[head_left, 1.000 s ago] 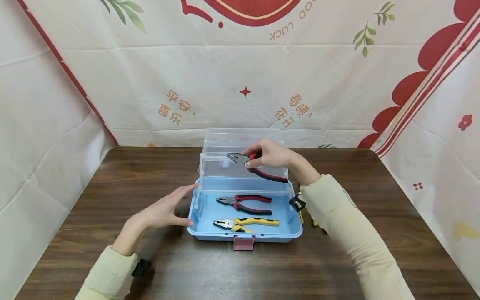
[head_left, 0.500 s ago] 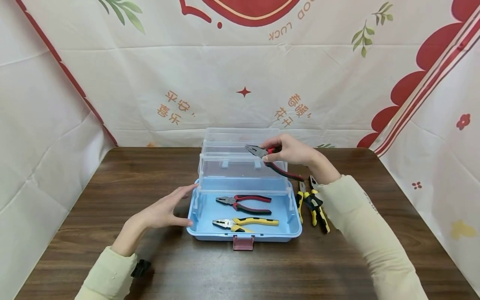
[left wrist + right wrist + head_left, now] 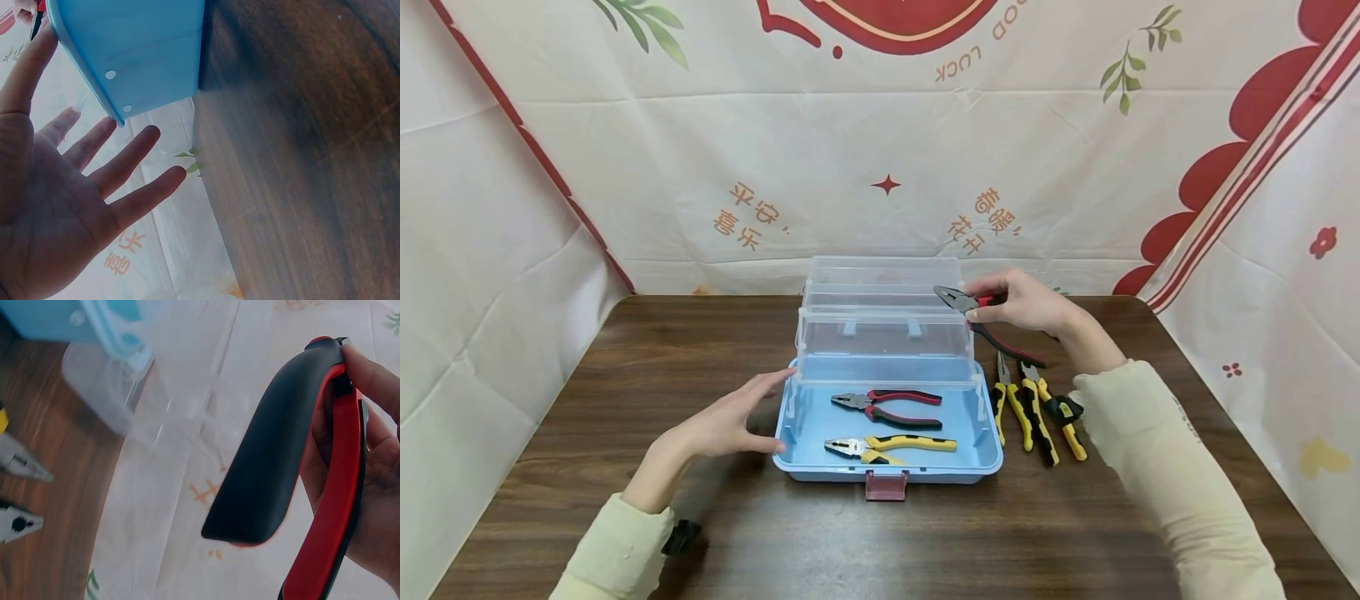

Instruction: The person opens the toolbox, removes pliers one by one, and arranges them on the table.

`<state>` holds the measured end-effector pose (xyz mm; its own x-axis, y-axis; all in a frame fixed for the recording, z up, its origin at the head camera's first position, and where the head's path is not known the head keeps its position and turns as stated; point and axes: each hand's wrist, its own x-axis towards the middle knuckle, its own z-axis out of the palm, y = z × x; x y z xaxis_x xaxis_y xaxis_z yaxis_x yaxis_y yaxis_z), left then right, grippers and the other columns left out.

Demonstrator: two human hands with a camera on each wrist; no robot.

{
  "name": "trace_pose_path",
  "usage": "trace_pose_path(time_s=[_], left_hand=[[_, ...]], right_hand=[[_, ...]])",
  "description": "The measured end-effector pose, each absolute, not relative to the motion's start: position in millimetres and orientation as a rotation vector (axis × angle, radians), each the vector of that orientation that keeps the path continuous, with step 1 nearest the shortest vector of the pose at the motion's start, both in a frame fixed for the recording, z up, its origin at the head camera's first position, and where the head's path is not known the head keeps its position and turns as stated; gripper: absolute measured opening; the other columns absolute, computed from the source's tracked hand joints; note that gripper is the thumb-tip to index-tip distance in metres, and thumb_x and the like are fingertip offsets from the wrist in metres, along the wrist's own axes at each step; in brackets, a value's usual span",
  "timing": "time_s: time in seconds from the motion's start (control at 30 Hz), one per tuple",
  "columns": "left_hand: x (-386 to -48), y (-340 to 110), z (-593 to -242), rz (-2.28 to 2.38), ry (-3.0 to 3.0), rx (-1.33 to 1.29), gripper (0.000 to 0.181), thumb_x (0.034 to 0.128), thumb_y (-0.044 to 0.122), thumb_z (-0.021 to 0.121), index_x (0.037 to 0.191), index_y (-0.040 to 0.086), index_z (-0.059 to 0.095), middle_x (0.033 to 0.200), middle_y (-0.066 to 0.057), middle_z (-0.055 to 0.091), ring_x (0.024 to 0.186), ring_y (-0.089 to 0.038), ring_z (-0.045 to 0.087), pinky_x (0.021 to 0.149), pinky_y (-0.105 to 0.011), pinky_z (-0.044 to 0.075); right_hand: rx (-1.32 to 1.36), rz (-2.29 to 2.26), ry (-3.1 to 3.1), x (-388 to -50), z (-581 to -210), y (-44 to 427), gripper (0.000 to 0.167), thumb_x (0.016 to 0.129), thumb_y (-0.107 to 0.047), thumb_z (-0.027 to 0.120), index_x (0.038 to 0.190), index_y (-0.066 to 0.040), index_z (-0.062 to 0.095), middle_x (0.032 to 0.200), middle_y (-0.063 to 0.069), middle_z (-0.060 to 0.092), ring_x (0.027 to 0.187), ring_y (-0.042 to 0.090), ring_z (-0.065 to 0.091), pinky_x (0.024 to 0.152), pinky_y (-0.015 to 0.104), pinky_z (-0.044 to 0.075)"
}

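My right hand (image 3: 1030,302) holds red-and-black pliers (image 3: 953,298) in the air, above the back right corner of a light blue toolbox (image 3: 992,457). In the right wrist view their two handles (image 3: 269,450) spread apart, with the fingers near the pivot. My left hand (image 3: 718,429) rests its thumb and fingertips against the toolbox's left rim, fingers spread and nearly straight. Inside the toolbox lie a second red-and-black pair of pliers (image 3: 904,422) and a yellow-and-black pair (image 3: 917,442).
Right of the toolbox, several yellow-and-black pliers (image 3: 1037,421) lie side by side on the brown wooden table (image 3: 865,550). Clear trays (image 3: 887,337) stand raised at the toolbox's back. A pink latch (image 3: 886,486) hangs at its front. A printed cloth (image 3: 820,142) hangs behind.
My right hand has carried the red-and-black pliers rightward from over the clear trays. The yellow-and-black pliers on the table have come into sight. My left hand stays at the rim.
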<state>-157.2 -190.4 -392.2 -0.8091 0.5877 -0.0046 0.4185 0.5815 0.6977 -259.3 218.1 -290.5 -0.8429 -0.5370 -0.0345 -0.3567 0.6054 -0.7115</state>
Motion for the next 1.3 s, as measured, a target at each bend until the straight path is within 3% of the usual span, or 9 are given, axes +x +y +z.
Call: trace_pose_path(time_s=[0.13,0.3,0.7,1.03,1.3], left_hand=[[-156.5,-191.0,-391.2,1.047,2.561,0.835,0.089,0.0713,0.032,0.073,0.141,0.022,0.018,0.138,-0.008,0.025,0.121,-0.031,0.031,0.092,-0.052,0.029],[-155.6,-191.0,-390.9,1.054,2.555,0.826,0.09,0.0707,0.031,0.074,0.141,0.023,0.018,0.138,-0.006,0.025,0.121,-0.031,0.031,0.092,-0.052,0.029],[-156.3,-189.9,-390.5,1.04,2.57,0.824,0.091,0.0708,0.032,0.074,0.141,0.022,0.018,0.138,-0.005,0.025,0.121,-0.027,0.032,0.092,-0.05,0.03],[-156.7,-190.4,-390.7,1.045,2.573,0.801,0.091,0.0699,0.03,0.075,0.141,0.025,0.018,0.138,-0.002,0.025,0.122,-0.025,0.032,0.092,-0.049,0.029],[-157.8,-190.5,-392.4,1.049,2.567,0.801,0.091,0.07,0.031,0.075,0.141,0.025,0.018,0.138,-0.002,0.025,0.122,-0.025,0.031,0.093,-0.048,0.029]], right_hand=[[-0.701,-1.069,2.61,-258.1,-293.5,230.9,0.045,0.082,-0.019,0.064,0.119,0.004,0.052,0.106,0.016,0.057,0.084,0.021,0.052,0.071,0.03,0.042],[-0.682,-1.044,2.653,-256.8,-298.9,248.8,0.048,0.082,-0.021,0.064,0.12,0.005,0.051,0.113,0.018,0.054,0.097,0.024,0.052,0.078,0.036,0.043],[-0.564,-1.031,2.704,-248.5,-312.2,284.8,0.044,0.082,-0.021,0.065,0.115,0.006,0.054,0.081,0.01,0.058,0.067,0.019,0.046,0.057,0.027,0.039],[-0.366,-1.091,2.718,-244.9,-340.7,315.8,0.051,0.082,-0.028,0.064,0.118,0.005,0.052,0.096,0.013,0.06,0.081,0.018,0.052,0.071,0.033,0.042],[-0.201,-1.216,2.658,-241.2,-367.3,336.5,0.055,0.081,-0.028,0.064,0.119,0.008,0.049,0.09,0.01,0.064,0.08,0.012,0.054,0.072,0.033,0.043]])
